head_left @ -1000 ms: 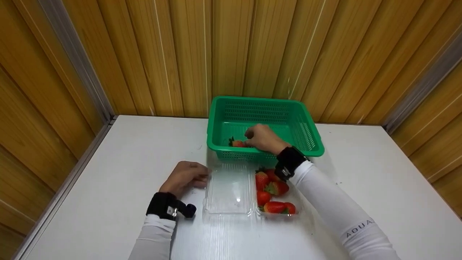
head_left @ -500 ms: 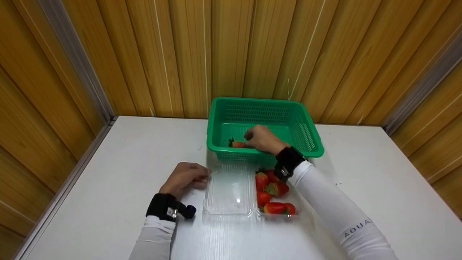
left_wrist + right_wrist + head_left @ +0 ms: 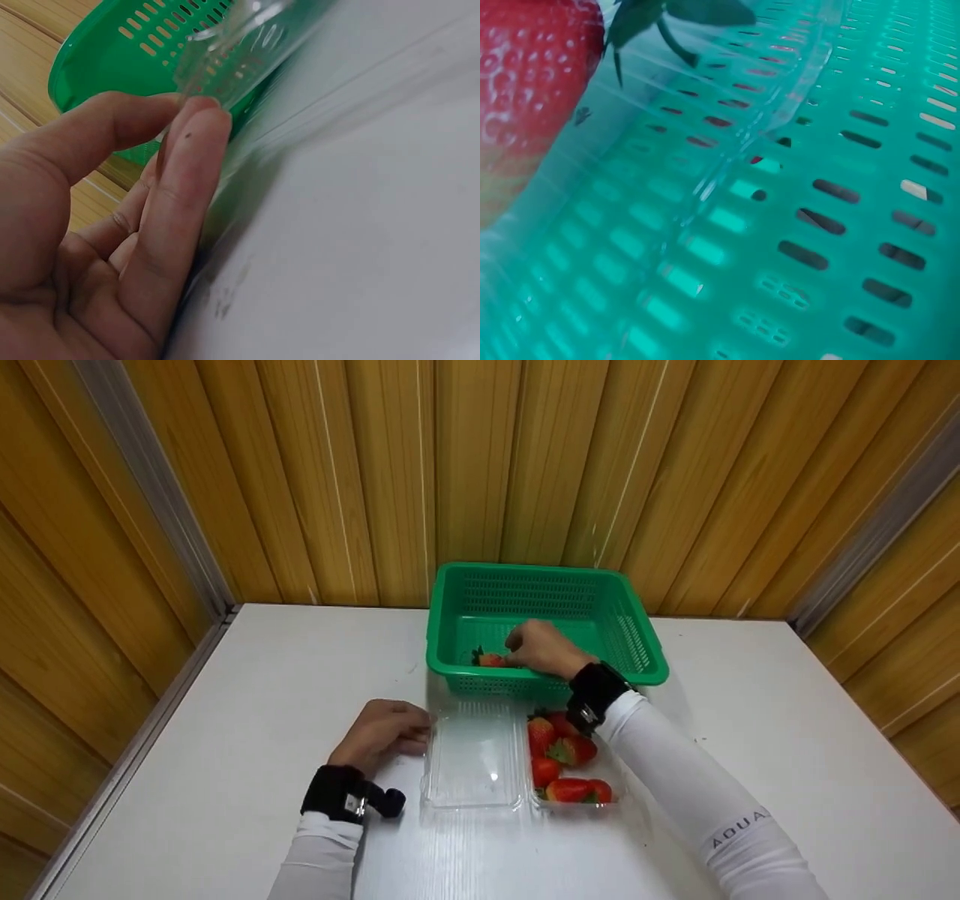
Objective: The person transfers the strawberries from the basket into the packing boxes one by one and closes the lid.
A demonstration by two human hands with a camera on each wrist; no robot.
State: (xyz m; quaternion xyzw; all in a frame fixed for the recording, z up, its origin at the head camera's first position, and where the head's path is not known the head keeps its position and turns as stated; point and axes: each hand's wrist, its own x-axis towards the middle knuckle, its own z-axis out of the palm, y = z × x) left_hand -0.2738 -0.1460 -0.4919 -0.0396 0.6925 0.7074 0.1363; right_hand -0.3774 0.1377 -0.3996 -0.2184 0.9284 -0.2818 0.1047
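Note:
My left hand pinches the left edge of the clear plastic lid, which lies opened flat on the table. Thumb and forefinger meet at the clear edge in the left wrist view. Inside the green basket, my right hand has its curled fingers at the right end of a strawberry; the fingertips are partly hidden by the basket's front rim. Several strawberries sit in the container's base, right of the lid. No right fingers show in the right wrist view, just a large strawberry and green mesh.
The basket stands at the back of the white table, close to the wood-patterned wall. Directly in front of it lies the clear container, and my right forearm passes over the container's far right corner. Grey metal posts frame the corners.
Both hands keep nearly the same places, the right at the strawberry in the basket and the left at the lid's edge. The head view has shifted very slightly.

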